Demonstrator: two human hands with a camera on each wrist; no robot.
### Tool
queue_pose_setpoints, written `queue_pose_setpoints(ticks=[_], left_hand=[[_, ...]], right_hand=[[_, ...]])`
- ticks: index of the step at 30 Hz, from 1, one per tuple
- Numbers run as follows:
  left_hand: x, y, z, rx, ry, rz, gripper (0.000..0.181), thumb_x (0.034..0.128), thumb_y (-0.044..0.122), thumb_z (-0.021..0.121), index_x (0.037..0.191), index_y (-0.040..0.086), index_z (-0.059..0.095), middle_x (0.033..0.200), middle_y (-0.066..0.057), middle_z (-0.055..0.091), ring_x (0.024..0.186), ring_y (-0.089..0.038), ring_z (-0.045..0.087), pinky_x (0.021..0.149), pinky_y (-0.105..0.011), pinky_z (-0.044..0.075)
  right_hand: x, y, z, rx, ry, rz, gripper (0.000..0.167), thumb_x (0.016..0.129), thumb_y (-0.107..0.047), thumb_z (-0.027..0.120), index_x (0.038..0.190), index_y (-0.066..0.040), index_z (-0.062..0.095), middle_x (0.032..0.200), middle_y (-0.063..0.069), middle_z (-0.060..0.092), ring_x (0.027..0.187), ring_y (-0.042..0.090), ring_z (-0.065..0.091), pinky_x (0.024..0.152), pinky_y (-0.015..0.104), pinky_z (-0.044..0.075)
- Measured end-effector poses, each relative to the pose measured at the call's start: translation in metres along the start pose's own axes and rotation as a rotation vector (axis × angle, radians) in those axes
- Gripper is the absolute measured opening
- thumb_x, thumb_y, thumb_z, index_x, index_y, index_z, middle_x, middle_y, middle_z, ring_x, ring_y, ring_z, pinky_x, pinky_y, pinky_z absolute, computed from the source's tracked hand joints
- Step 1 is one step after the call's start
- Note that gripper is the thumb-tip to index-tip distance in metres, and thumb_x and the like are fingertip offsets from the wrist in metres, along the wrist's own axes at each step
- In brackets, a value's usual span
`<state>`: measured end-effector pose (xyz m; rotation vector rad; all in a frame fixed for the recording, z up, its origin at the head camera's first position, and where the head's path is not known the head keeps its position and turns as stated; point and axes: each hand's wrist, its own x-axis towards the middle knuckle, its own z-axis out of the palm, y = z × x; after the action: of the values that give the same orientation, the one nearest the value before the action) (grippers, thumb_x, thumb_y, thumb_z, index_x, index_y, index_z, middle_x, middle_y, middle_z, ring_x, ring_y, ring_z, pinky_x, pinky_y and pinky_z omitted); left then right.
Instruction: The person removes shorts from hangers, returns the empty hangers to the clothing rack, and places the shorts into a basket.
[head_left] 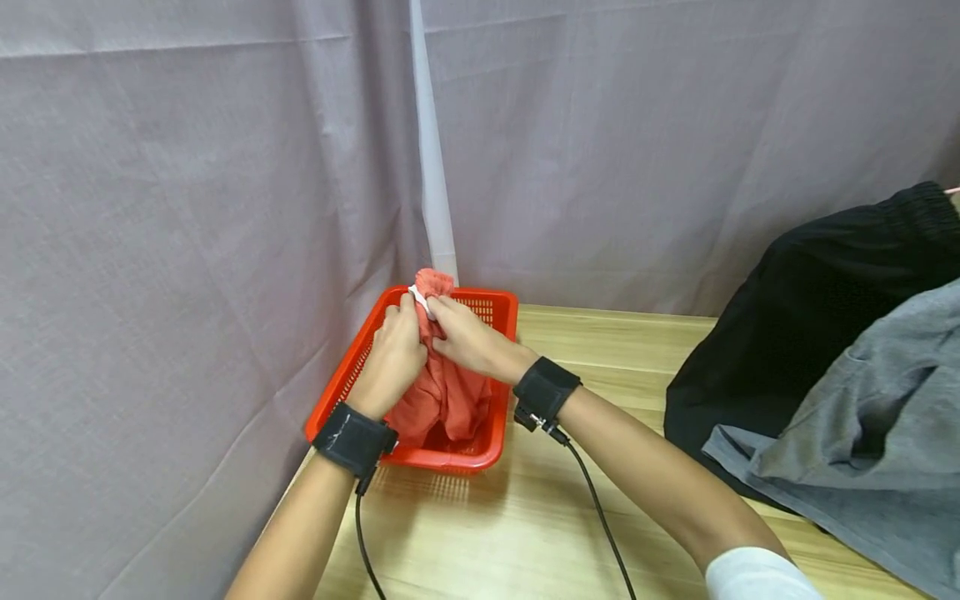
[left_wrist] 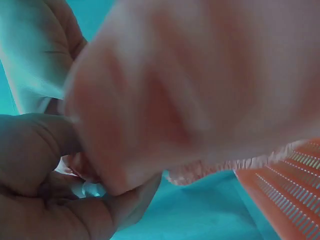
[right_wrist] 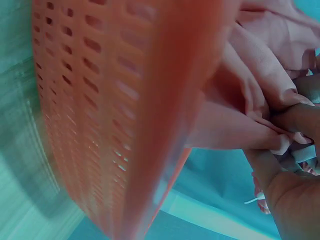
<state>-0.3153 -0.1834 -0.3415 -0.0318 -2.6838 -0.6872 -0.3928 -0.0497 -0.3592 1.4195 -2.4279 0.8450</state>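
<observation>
A coral-red garment (head_left: 438,400) hangs bunched from both hands, its lower folds inside the red plastic basket (head_left: 420,458). My left hand (head_left: 393,358) grips its upper part from the left. From the right, my right hand (head_left: 474,340) pinches the cloth close beside it, fingers curled in the folds. A small white piece (head_left: 420,300) shows between the hands, and the garment's gathered edge (head_left: 435,282) sticks up beyond them. In the left wrist view, blurred cloth (left_wrist: 165,95) hides part of the fingers. The right wrist view shows a thin white cord end (right_wrist: 255,199) below the fingers.
Black clothing (head_left: 795,300) and a grey garment (head_left: 877,400) lie on the wooden table (head_left: 585,525) at the right. Grey curtains (head_left: 637,150) stand behind and along the left, close to the basket. A cable (head_left: 592,492) trails from each wrist band.
</observation>
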Motion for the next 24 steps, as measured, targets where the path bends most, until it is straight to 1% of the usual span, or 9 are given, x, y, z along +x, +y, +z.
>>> queue_pose_setpoints(ticks=[2, 4, 9, 11, 16, 19, 21, 23, 24], left_hand=[[0.0, 0.003, 0.002, 0.006, -0.014, 0.016, 0.039, 0.0905, -0.008, 0.061, 0.126, -0.009, 0.047, 0.109, -0.03, 0.057, 0.096, -0.051, 0.063, 0.086, -0.061, 0.055], [-0.001, 0.005, 0.003, 0.017, -0.031, 0.02, 0.04, 0.091, -0.009, 0.062, 0.128, -0.01, 0.047, 0.111, -0.031, 0.057, 0.098, -0.05, 0.063, 0.087, -0.06, 0.055], [-0.006, 0.006, 0.003, 0.05, -0.083, 0.012, 0.052, 0.0931, -0.007, 0.062, 0.14, -0.016, 0.043, 0.118, -0.035, 0.057, 0.102, -0.051, 0.064, 0.09, -0.059, 0.056], [-0.007, 0.007, 0.002, 0.053, -0.106, 0.002, 0.061, 0.0928, -0.006, 0.063, 0.148, -0.014, 0.039, 0.123, -0.037, 0.056, 0.104, -0.052, 0.065, 0.091, -0.058, 0.056], [-0.007, 0.01, 0.0, 0.054, -0.142, -0.027, 0.074, 0.0937, -0.003, 0.067, 0.159, -0.009, 0.031, 0.132, -0.036, 0.054, 0.108, -0.052, 0.065, 0.094, -0.057, 0.056], [-0.006, 0.013, 0.0, 0.066, -0.133, -0.005, 0.07, 0.094, -0.001, 0.068, 0.156, -0.006, 0.037, 0.128, -0.034, 0.057, 0.105, -0.051, 0.066, 0.092, -0.057, 0.057], [-0.006, 0.016, 0.0, 0.087, -0.127, 0.024, 0.064, 0.0937, 0.0, 0.068, 0.152, -0.005, 0.042, 0.127, -0.033, 0.058, 0.108, -0.051, 0.065, 0.097, -0.057, 0.055], [-0.005, 0.018, 0.001, 0.118, -0.127, 0.044, 0.06, 0.0941, 0.004, 0.068, 0.15, -0.003, 0.046, 0.131, -0.033, 0.059, 0.115, -0.051, 0.063, 0.103, -0.058, 0.051], [-0.005, 0.019, 0.002, 0.134, -0.133, 0.041, 0.06, 0.0948, 0.007, 0.068, 0.15, -0.001, 0.048, 0.136, -0.031, 0.058, 0.121, -0.051, 0.06, 0.107, -0.06, 0.048]], right_hand=[[-0.002, 0.002, 0.001, 0.005, 0.007, 0.007, 0.024, 0.096, 0.003, 0.07, 0.118, 0.003, 0.058, 0.109, 0.015, 0.059, 0.104, 0.028, 0.058, 0.093, 0.038, 0.051], [-0.005, 0.004, 0.001, 0.008, 0.006, 0.018, 0.023, 0.097, 0.001, 0.07, 0.117, 0.002, 0.058, 0.107, 0.014, 0.058, 0.101, 0.028, 0.057, 0.091, 0.037, 0.05], [-0.009, 0.005, 0.004, -0.008, -0.022, 0.046, 0.016, 0.098, -0.004, 0.071, 0.107, -0.001, 0.058, 0.097, 0.01, 0.054, 0.094, 0.025, 0.054, 0.083, 0.034, 0.048], [-0.011, 0.005, 0.003, -0.033, -0.027, 0.071, 0.015, 0.098, -0.004, 0.072, 0.107, -0.001, 0.06, 0.097, 0.01, 0.054, 0.094, 0.024, 0.054, 0.082, 0.033, 0.048], [-0.015, 0.003, 0.001, -0.107, -0.026, 0.121, 0.023, 0.099, -0.009, 0.074, 0.118, 0.002, 0.068, 0.111, 0.013, 0.065, 0.103, 0.024, 0.062, 0.091, 0.033, 0.055], [-0.018, 0.002, -0.002, -0.115, -0.019, 0.129, 0.03, 0.1, -0.014, 0.073, 0.127, 0.0, 0.069, 0.12, 0.013, 0.068, 0.107, 0.024, 0.066, 0.094, 0.035, 0.058], [-0.021, 0.002, -0.005, -0.122, -0.015, 0.143, 0.029, 0.101, -0.015, 0.071, 0.128, -0.003, 0.069, 0.123, 0.012, 0.069, 0.108, 0.024, 0.068, 0.093, 0.037, 0.059], [-0.024, 0.002, -0.008, -0.133, -0.007, 0.165, 0.03, 0.103, -0.017, 0.07, 0.131, -0.007, 0.069, 0.125, 0.01, 0.069, 0.108, 0.024, 0.068, 0.092, 0.039, 0.059], [-0.026, 0.003, -0.009, -0.137, -0.004, 0.175, 0.032, 0.103, -0.018, 0.07, 0.133, -0.008, 0.068, 0.128, 0.01, 0.069, 0.112, 0.024, 0.068, 0.094, 0.041, 0.059]])
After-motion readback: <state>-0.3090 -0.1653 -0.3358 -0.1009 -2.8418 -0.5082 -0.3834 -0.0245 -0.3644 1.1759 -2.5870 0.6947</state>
